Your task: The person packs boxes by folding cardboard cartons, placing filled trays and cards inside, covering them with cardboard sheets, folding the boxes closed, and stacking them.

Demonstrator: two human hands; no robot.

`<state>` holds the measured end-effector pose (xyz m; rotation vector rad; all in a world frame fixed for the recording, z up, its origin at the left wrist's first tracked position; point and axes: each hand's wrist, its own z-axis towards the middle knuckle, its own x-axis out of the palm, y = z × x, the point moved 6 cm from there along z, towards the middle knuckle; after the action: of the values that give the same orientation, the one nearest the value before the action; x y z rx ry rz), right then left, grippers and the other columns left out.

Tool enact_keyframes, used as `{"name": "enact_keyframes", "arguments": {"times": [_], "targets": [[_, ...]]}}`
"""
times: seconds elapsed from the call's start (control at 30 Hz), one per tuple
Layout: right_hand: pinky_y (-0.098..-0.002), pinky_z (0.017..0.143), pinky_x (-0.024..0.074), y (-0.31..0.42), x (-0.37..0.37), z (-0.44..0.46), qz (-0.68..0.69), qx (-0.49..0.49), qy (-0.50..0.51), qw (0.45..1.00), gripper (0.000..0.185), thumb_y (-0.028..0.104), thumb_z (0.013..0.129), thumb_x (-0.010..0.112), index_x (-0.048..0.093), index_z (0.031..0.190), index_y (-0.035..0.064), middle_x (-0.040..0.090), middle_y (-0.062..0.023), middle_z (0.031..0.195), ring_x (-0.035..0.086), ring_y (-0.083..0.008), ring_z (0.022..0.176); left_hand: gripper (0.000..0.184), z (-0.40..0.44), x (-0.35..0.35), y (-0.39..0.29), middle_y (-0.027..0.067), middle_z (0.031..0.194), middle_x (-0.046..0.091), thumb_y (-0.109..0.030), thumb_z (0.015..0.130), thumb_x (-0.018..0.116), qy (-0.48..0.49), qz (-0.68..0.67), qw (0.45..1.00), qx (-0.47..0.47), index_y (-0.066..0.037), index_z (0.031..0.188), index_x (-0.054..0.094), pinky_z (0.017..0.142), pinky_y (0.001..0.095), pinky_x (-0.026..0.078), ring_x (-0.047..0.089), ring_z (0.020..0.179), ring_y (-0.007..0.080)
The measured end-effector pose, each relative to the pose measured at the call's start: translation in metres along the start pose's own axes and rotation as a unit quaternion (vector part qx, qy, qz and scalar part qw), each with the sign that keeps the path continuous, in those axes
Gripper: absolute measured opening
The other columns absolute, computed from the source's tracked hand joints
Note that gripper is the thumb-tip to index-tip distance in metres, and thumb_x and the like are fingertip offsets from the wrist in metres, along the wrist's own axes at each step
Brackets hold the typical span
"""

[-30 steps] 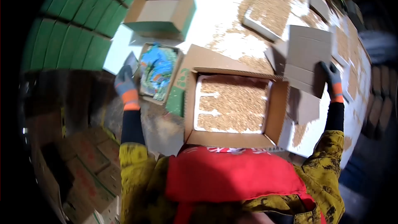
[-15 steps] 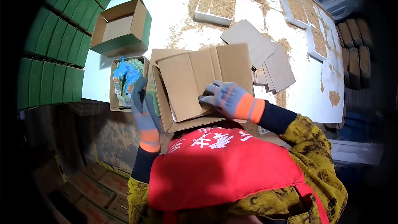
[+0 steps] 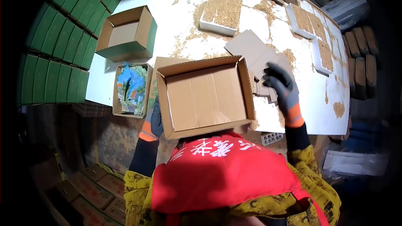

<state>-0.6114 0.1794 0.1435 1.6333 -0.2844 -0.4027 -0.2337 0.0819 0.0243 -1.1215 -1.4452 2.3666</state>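
Observation:
An open cardboard box point(image 3: 248, 96) stands tilted slightly at the table's front edge, and a flat cardboard sheet point(image 3: 205, 100) lies inside it, covering whatever is below. My left hand point(image 3: 156, 119) is against the outside of the box's left wall, its fingers partly hidden behind it; whether it grips the wall cannot be made out. To the right of the box, my right hand point(image 3: 282, 88) hovers over loose grey-brown cardboard sheets point(image 3: 251, 49), fingers apart and holding nothing. A small box point(image 3: 116, 104) of blue and green packets point(image 3: 133, 86) sits left of the open box.
An empty green box point(image 3: 144, 50) is at the back left, beside stacked green boxes point(image 3: 54, 62). White trays of brown grains point(image 3: 222, 12) stand at the back and right point(image 3: 322, 56). Grains are scattered on the white table point(image 3: 310, 113). Cartons lie below left point(image 3: 92, 184).
My right hand has left the sheet in the box and moved right, over the loose sheets. The sheet now lies flat inside the box. My left hand has moved lower along the box's left side.

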Motion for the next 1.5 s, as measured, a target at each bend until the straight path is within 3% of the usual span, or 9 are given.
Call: {"name": "enact_keyframes", "arguments": {"times": [0.2,0.4,0.5,0.53,0.63,1.07,1.17,1.2,1.5], "targets": [[-0.0383,0.084,0.0488,-0.043,0.127,-0.028,-0.568,-0.139,0.401,0.705,0.045,0.017,0.085,0.056,0.047,0.128,0.0111,0.052,-0.0166,0.12,0.057,-0.0341,0.099,0.07,-0.006,-0.004,0.003,0.0173,0.133,0.048,-0.006,0.087,0.052,0.044,-0.016,0.999,-0.027,-0.009,0.147,0.016,0.095,0.0357,0.042,0.054,0.114,0.0314],[-0.0327,0.097,0.0428,0.0,0.022,0.017,-0.048,-0.089,0.11,0.989,0.058,-0.008,0.08,0.046,0.041,0.136,0.0054,0.052,-0.0146,0.129,0.053,-0.0215,0.116,0.058,0.005,-0.012,0.012,0.017,0.129,0.051,-0.011,0.087,0.057,0.039,-0.03,0.998,-0.035,-0.002,0.14,0.032,0.092,0.0342,0.044,0.056,0.109,0.0285],[-0.0347,0.103,0.0363,-0.103,0.03,0.022,-0.055,0.092,0.16,0.981,0.084,0.023,0.074,0.073,0.027,0.141,-0.0007,0.04,-0.0213,0.137,0.041,-0.028,0.127,0.058,0.025,0.03,0.009,0.0143,0.118,0.058,-0.025,0.084,0.068,-0.005,-0.274,0.885,-0.376,0.005,0.127,0.044,0.089,0.031,0.045,0.057,0.104,0.0207],[-0.0356,0.103,0.0355,-0.138,0.048,0.018,-0.139,0.112,0.19,0.965,0.095,0.034,0.07,0.078,0.027,0.141,-0.0022,0.039,-0.0224,0.137,0.04,-0.0298,0.126,0.058,0.026,0.036,0.032,0.0138,0.112,0.06,-0.024,0.081,0.073,-0.026,-0.029,0.94,-0.338,0.004,0.123,0.046,0.087,0.0289,0.047,0.056,0.101,0.0159],[-0.0362,0.099,0.0401,-0.17,0.07,0.014,-0.19,0.081,0.099,0.973,0.1,0.041,0.067,0.08,0.027,0.139,-0.0052,0.046,-0.022,0.13,0.046,-0.0308,0.12,0.07,0.029,0.05,0.023,0.0147,0.118,0.056,-0.017,0.073,0.079,-0.055,-0.318,0.871,-0.37,0.005,0.127,0.041,0.091,0.0297,0.046,0.056,0.103,0.0176],[-0.0344,0.091,0.0476,-0.081,0.121,0.069,0.441,0.17,0.063,0.879,0.035,0.028,0.092,0.053,0.056,0.116,0.0033,0.062,-0.0079,0.113,0.06,-0.0196,0.102,0.045,0.126,-0.094,0.114,0.0089,0.136,0.042,-0.022,0.098,0.037,-0.22,-0.321,0.919,-0.061,0.002,0.136,0.037,0.103,0.0284,0.037,0.039,0.127,0.0171],[-0.0332,0.092,0.0472,-0.077,0.168,0.134,0.464,0.116,0.067,0.876,0.036,0.031,0.092,0.053,0.057,0.116,0.0043,0.062,-0.0082,0.113,0.06,-0.0196,0.103,0.044,0.096,-0.223,0.26,0.0131,0.144,0.033,-0.017,0.098,0.038,-0.521,-0.478,0.707,0.016,0.002,0.137,0.033,0.113,0.0326,0.022,0.036,0.13,0.0216],[-0.0337,0.091,0.0477,-0.073,0.185,0.155,0.459,0.093,0.07,0.881,0.036,0.031,0.091,0.054,0.056,0.115,0.0045,0.063,-0.0077,0.111,0.06,-0.0192,0.101,0.046,0.085,-0.271,0.285,0.0132,0.143,0.035,-0.024,0.1,0.034,-0.594,-0.191,0.781,0.003,0.002,0.138,0.033,0.113,0.0329,0.019,0.035,0.131,0.0226],[-0.0297,0.083,0.0493,-0.087,0.329,0.274,0.327,0.104,0.044,0.938,0.049,0.022,0.081,0.071,0.051,0.121,0.0031,0.061,-0.0068,0.106,0.059,-0.0171,0.099,0.082,0.127,-0.263,0.287,0.0151,0.114,0.062,-0.066,0.092,0.014,-0.244,-0.344,0.878,-0.224,-0.002,0.129,0.049,0.102,0.0324,0.033,0.054,0.106,0.0205]]}}
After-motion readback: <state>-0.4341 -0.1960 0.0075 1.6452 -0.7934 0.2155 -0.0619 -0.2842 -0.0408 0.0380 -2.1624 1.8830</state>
